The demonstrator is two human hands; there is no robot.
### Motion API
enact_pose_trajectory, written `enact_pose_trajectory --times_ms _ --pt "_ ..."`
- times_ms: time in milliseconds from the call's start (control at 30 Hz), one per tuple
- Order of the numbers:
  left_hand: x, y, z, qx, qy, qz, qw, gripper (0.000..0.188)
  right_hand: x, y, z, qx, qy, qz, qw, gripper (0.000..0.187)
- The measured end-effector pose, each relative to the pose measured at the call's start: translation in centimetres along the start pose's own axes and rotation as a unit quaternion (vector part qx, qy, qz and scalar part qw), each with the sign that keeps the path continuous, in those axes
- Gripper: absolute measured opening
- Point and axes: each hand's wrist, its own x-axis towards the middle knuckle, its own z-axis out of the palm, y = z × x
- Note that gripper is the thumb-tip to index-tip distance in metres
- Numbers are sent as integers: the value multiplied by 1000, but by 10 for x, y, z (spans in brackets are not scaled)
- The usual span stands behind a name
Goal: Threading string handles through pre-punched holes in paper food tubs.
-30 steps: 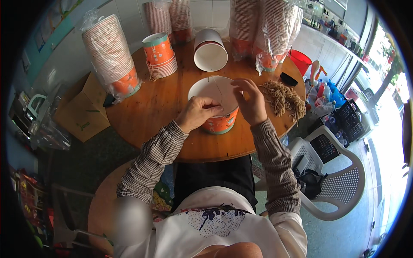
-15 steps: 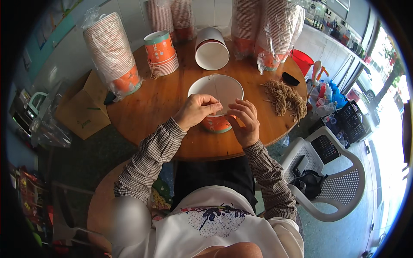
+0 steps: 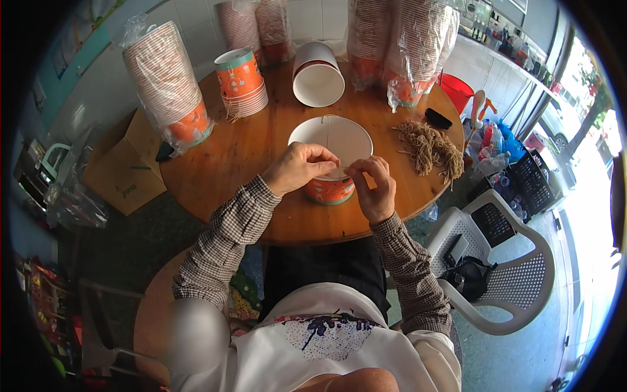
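Note:
An orange paper bucket with a white inside and a teal base band stands on the table right in front of me. A thin string runs from its far rim down across the inside toward my fingers. Over the near rim, my left hand is closed in a pinch on the string. Close beside it, my right hand has thumb and forefinger pressed together at the string's near end. The fingertips almost meet, and the strand between them is too fine to see clearly.
A bundle of brown strings lies on the round wooden table at right, beside a black object. Behind are stacked orange buckets, a bucket on its side and plastic-wrapped bucket stacks. A white chair stands at right.
My right hand has closed from spread fingers into a pinch and come nearer my left fingertips. My left hand keeps its pinch. The view has shifted slightly.

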Motion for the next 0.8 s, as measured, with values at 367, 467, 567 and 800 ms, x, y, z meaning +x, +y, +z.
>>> enact_pose_trajectory --times_ms 367,467,567,800 --pt "-12 0 -4 107 -9 16 994 13 8 -10 -3 264 17 202 943 5" --pt "-12 4 -3 22 9 14 1000 14 12 -11 -6 274 14 203 940 5" --pt "-11 8 -1 -66 -9 -6 998 16 18 -24 -14 211 0 169 963 5" --pt "-13 18 11 -98 27 -11 995 19 40 -46 -35 -89 -91 -107 986 14"
